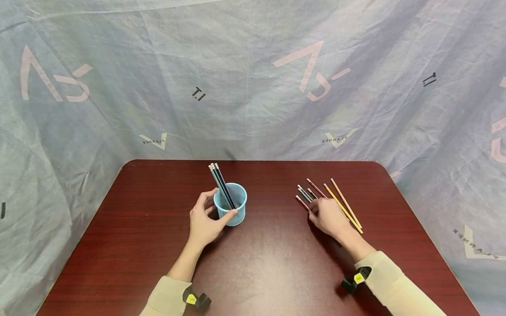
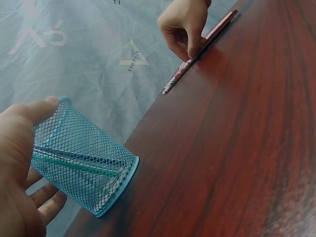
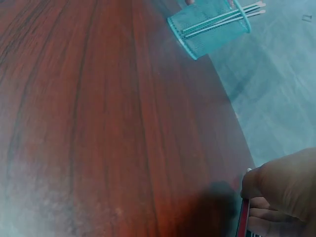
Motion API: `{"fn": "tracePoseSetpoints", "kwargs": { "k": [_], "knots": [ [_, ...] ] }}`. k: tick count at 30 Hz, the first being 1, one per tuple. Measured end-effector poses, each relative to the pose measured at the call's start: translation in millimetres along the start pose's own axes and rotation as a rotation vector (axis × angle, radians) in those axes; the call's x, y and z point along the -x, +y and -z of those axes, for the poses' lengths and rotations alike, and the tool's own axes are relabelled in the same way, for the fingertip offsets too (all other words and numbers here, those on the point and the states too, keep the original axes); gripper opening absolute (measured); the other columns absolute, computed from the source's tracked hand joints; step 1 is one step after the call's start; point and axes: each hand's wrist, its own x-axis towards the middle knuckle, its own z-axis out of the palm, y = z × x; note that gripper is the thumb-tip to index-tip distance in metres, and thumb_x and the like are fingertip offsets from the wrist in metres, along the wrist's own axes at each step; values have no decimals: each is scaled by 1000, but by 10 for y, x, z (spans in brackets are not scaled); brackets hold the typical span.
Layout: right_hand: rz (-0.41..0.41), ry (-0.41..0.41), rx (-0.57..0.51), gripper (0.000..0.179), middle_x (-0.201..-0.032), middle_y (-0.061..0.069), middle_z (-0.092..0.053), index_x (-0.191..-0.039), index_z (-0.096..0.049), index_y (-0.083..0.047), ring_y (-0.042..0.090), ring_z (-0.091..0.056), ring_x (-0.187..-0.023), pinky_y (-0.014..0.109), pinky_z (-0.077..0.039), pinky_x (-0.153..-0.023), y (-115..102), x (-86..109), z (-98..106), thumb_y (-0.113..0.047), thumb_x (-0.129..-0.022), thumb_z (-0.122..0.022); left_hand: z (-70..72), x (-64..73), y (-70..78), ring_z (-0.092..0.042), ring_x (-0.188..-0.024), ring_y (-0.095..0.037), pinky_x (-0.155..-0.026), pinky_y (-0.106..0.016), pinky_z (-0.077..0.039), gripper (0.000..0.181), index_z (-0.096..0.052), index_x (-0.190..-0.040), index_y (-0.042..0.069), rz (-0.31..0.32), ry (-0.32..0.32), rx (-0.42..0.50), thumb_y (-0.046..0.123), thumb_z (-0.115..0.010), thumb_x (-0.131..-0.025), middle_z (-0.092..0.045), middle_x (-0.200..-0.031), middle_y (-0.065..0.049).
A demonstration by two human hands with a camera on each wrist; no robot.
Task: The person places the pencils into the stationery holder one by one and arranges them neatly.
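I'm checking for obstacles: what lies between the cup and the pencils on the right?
Only bare table lies between the cup and those pencils, as the head view shows.

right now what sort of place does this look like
Probably a makeshift recording booth: printed cloth hangs behind and beside a dark red table, and a small black device sits at each cuff.

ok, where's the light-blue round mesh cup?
In the head view, the cup stands slightly left of centre on the dark-red wood-grain table, gripped by the left hand; the loose multicoloured pencils lie to its right.
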Motion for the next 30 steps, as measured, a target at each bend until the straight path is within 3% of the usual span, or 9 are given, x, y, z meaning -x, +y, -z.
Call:
{"fn": "tracePoseSetpoints", "kwargs": {
  "k": [12, 21, 30],
  "knots": [
    [-37, 51, -106, 5, -75, 2, -78, -89, -78, -6, 14, -72, -66, 35, -59, -60, -92, -98, 152, -6, -84, -78, -2, 5, 7, -71, -124, -31, -103, -50, -61, 73, -62, -137, 4, -4, 5, 2, 12, -98, -74, -71, -136, -12],
    [19, 244, -179, 8, -80, 4, -79, -90, -80, -7, 17, -76, -67, 34, -62, -63, -192, -201, 188, -6, -82, -80, 4, 10, -11, -70, -124, -32, -103, -51, -61, 74, -62, -138, 4, 2, 0, -2, 13, -98, -74, -72, -135, -14],
    [13, 285, -279, 10, -80, 5, -79, -93, -79, -7, 17, -76, -67, 32, -64, -60, -295, -288, 258, -4, -83, -79, 22, 4, -53, -70, -125, -29, -101, -50, -63, 82, -61, -143, 13, -10, -9, -49, 21, -101, -72, -74, -131, -12]
  ]
}}
